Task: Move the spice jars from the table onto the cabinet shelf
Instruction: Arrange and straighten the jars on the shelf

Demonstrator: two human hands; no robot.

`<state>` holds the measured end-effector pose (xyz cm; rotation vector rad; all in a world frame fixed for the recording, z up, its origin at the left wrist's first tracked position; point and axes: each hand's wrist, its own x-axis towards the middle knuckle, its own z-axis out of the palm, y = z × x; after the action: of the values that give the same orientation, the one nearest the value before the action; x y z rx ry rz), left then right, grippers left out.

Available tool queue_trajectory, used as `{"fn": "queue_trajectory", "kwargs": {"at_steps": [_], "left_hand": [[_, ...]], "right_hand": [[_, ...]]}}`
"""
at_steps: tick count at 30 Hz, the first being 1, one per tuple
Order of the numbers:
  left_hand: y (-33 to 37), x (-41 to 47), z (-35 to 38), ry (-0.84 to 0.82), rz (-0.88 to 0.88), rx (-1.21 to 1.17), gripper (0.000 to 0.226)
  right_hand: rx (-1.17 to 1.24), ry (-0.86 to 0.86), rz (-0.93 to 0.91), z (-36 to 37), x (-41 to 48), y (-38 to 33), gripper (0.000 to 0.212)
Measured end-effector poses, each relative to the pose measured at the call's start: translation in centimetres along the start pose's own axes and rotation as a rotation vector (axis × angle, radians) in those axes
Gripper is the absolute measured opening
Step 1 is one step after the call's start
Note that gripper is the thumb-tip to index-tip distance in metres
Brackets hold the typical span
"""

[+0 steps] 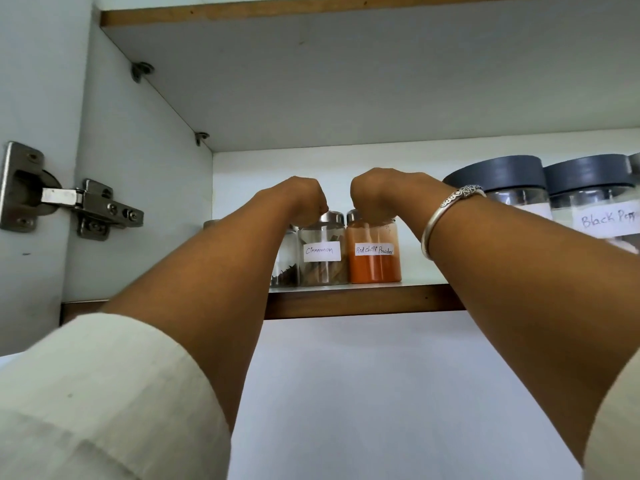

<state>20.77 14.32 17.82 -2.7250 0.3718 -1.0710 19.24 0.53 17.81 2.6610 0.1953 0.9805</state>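
Right hand point(381, 199) is curled down over the lid of the red chilli powder jar point(374, 265), fingers hidden behind the knuckles, apparently gripping it. Left hand point(301, 199) is curled at the lid of the cinnamon jar point(322, 258); whether it holds that lid cannot be told. Both jars stand upright, touching, at the front edge of the cabinet shelf point(363, 301). Step judged: setting down. The next move calls for releasing both lids and drawing clear without nudging the dark-spice jar point(285, 268) alongside.

Both forearms reach up and forward, side by side. The left hand point(304, 199) and right hand point(384, 199) bend down at the wrists, close together, fingers curled. The right hand grips the red chilli jar point(374, 268) by its top; what the left holds is hidden.
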Motion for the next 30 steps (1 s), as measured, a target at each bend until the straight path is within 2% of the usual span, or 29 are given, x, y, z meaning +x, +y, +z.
{"fn": "queue_trajectory", "kwargs": {"at_steps": [4, 8, 12, 19, 23, 26, 28, 29, 30], "left_hand": [[-0.6, 0.1, 0.2, -0.053, 0.021, 0.032, 0.044], [0.2, 0.1, 0.3, -0.153, 0.054, 0.181, 0.034], [0.6, 0.1, 0.7, -0.158, 0.049, 0.247, 0.035], [1.0, -0.3, 1.2, -0.143, -0.021, 0.134, 0.040], [1.1, -0.5, 1.9, -0.115, -0.059, 0.037, 0.034], [1.6, -1.3, 1.9, -0.060, -0.047, -0.032, 0.055], [1.9, -1.9, 1.5, 0.011, -0.027, -0.055, 0.060], [2.1, -2.2, 1.3, 0.033, -0.018, -0.079, 0.059], [2.3, -2.6, 1.0, 0.048, -0.011, -0.117, 0.058]], "right_hand": [[-0.031, -0.027, -0.020, 1.0, 1.1, 0.4, 0.027], [-0.049, -0.053, -0.039, 1.3, 1.6, 0.5, 0.028], [-0.040, -0.054, -0.057, 1.6, 1.8, 0.8, 0.027], [-0.023, -0.034, -0.060, 1.7, 1.5, 0.6, 0.015], [0.020, -0.018, -0.019, 1.8, 0.8, -0.2, 0.024], [0.099, 0.018, 0.021, 1.8, -0.5, -1.1, 0.005], [0.124, 0.078, 0.021, 1.7, -1.5, -1.3, 0.054], [0.124, 0.118, 0.009, 1.6, -1.8, -1.3, 0.070], [0.113, 0.149, -0.005, 1.2, -2.4, -1.3, 0.077]]}}
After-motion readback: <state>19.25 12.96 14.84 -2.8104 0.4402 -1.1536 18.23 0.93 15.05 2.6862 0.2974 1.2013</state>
